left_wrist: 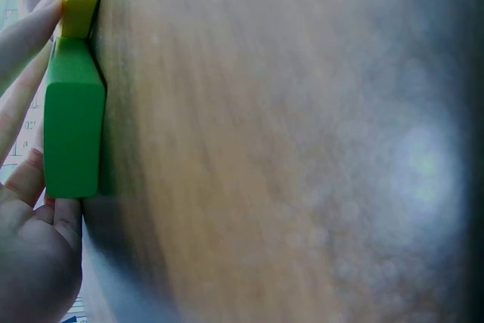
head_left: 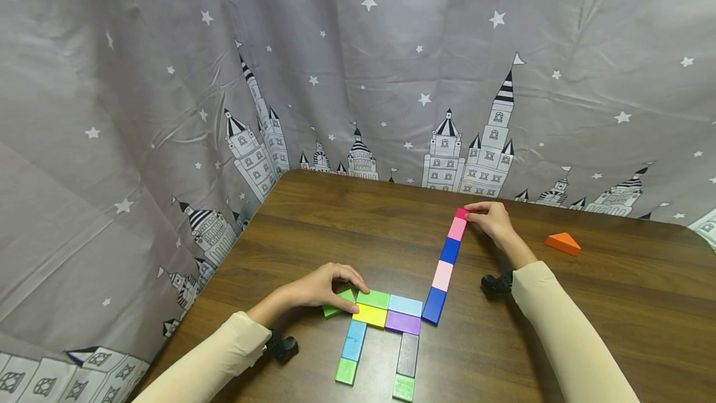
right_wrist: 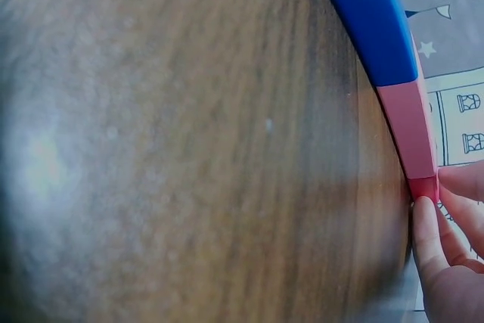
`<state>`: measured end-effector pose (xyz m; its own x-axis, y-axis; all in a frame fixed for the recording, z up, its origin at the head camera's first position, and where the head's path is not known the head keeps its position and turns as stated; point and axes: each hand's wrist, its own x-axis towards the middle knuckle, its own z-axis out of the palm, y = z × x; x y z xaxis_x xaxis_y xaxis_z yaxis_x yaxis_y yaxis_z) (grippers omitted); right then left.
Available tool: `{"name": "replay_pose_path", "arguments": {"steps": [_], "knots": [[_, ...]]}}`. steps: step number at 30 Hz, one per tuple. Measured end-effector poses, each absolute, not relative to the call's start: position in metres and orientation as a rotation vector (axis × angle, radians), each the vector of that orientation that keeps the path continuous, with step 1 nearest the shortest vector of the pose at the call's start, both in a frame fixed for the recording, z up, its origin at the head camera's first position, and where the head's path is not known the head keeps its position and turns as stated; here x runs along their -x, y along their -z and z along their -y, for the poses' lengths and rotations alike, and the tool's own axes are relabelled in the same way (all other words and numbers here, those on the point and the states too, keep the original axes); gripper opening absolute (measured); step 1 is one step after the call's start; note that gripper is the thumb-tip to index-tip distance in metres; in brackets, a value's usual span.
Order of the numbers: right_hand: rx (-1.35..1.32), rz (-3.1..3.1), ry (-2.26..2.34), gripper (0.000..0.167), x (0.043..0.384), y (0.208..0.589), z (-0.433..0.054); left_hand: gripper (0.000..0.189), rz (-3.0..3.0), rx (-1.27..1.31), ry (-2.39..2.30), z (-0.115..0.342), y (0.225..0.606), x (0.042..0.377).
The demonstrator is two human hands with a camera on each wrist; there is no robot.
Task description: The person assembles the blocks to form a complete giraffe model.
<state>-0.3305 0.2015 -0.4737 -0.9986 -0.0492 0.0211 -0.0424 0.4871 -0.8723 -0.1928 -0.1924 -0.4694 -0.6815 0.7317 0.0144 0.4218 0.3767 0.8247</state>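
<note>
Blocks lie flat in a joined shape on the table. My left hand (head_left: pixel 321 285) arches over a tilted green block (left_wrist: pixel 74 119) at its left end. The thumb touches the left end of the yellow block (head_left: pixel 370 314), and a fingertip touches the light green block (head_left: pixel 373 298) behind it. At the far end of a slanting row, my right hand (head_left: pixel 493 221) pinches a small red block (right_wrist: pixel 424 188) between thumb and fingers. That block meets a pink block (right_wrist: pixel 408 128), followed by a blue block (head_left: pixel 450 250), a pale pink block (head_left: pixel 442 276) and another blue block (head_left: pixel 434 305).
A light blue block (head_left: pixel 405 305) and a purple block (head_left: pixel 403 322) adjoin the green and yellow ones. Two legs run toward me: a blue block (head_left: pixel 354 339) with a green end, and a grey block (head_left: pixel 408 354) with a green end. An orange triangular block (head_left: pixel 564 243) lies right.
</note>
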Motion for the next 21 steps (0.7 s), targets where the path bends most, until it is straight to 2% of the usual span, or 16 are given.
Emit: {"name": "replay_pose_path", "arguments": {"steps": [11, 21], "knots": [[0.117, -2.707, 1.723, 0.035, 0.325, 0.462, -0.214, 0.031, -2.26, -0.993, -1.234, 0.193, 0.469, 0.192], [0.168, -2.821, 1.775, 0.038, 0.311, 0.438, -0.256, 0.031, -2.271, -0.994, -1.216, 0.192, 0.469, 0.193]]}}
